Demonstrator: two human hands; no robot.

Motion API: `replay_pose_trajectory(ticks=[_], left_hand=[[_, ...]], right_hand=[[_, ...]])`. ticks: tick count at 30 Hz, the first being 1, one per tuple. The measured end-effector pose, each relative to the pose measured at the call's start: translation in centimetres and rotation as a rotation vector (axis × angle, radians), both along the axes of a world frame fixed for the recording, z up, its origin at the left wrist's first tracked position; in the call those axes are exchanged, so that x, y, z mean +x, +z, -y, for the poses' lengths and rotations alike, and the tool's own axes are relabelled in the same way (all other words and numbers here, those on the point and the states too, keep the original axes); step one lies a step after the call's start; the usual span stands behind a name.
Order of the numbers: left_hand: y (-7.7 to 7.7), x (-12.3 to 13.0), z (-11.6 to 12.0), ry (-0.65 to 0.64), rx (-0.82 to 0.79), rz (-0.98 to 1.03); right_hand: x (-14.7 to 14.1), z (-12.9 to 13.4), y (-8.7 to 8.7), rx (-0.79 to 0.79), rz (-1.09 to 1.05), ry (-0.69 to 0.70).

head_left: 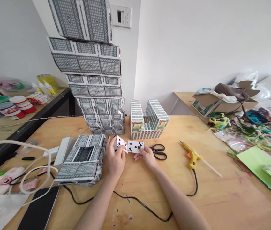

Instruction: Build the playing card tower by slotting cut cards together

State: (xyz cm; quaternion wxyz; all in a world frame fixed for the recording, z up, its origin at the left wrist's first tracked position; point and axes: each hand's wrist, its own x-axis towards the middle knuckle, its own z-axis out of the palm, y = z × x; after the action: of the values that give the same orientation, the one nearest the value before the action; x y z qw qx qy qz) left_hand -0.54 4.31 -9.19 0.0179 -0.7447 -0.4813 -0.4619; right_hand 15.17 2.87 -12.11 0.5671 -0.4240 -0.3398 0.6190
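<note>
My left hand (116,157) is closed on a playing card (121,143) marked with clubs, which looks bent or folded. Between the fingers of my right hand (146,156) is a second playing card (133,146) with clubs, lying face up. The near edges of the two cards almost meet. Just left of my left hand sits a square frame built of playing cards (79,172), backs outward, with an opening in its middle. Black-handled scissors (160,152) lie right beside my right hand, partly hidden by it.
A tall tower of cards (101,86) rises behind the frame, with stacked card boxes (137,116) to its right. A yellow glue gun (192,155) lies on the right, its cord crossing the table. A phone (39,207) and white cables (46,179) occupy the left. Colourful scraps (252,127) cover the right edge.
</note>
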Motion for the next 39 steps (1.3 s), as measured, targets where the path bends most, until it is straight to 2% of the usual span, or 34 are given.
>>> replay_pose_trajectory(ticks=[5,8,16,19,25,27,32,36,39], left_hand=[[-0.5,-0.3,-0.4,-0.179,-0.07,0.193],[-0.7,-0.6,-0.4,-0.225,-0.116,0.281],[-1.3,-1.1,-0.5,-0.286,-0.167,0.447],[-1.1,-0.8,-0.5,-0.321,-0.213,0.441],[-0.8,0.3,-0.2,-0.564,-0.478,0.316],[-1.0,0.3,-0.3,-0.563,-0.538,0.36],[-1.4,0.1,-0.7,-0.456,-0.706,0.635],[-0.7,0.2,-0.7,-0.369,-0.839,0.517],[-0.4,0.2,-0.8,-0.322,-0.835,0.482]], right_hand=[[0.2,-0.2,-0.4,0.005,0.019,-0.042],[0.2,-0.2,-0.7,0.017,0.034,-0.086],[0.1,-0.1,-0.4,0.027,0.107,-0.092],[-0.1,0.1,-0.3,0.028,0.139,-0.055],[-0.5,0.8,0.4,0.1,0.207,0.069],[-0.5,0.9,0.7,0.117,0.227,0.066],[-0.5,0.7,0.8,0.09,0.206,0.05],[-0.5,0.6,0.6,0.117,0.208,0.037],[-0.5,0.6,0.5,0.12,0.264,-0.082]])
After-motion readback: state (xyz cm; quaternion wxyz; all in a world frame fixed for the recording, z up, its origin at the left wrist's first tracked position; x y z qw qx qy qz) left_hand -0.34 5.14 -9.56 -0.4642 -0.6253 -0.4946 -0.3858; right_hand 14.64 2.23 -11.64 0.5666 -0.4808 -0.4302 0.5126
